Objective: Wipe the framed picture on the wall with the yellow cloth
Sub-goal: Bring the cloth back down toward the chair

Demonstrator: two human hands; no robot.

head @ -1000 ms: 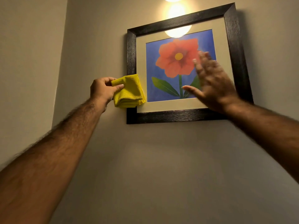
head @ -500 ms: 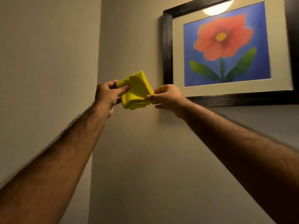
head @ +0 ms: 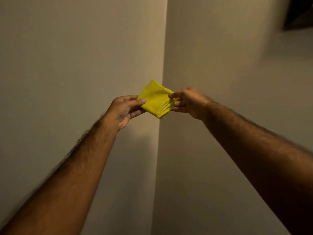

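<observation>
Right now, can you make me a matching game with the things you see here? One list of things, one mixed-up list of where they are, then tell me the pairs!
Things:
1. yellow cloth
2. left hand
3. right hand
4. picture frame

Where or how:
A. only a dark corner shows, at the top right edge
B. pinches the cloth's right side
C. folded, held up between both hands near the wall corner
D. grips the cloth's left corner, thumb on top

Pairs: 1-C, 2-D, 3-B, 4-A
</observation>
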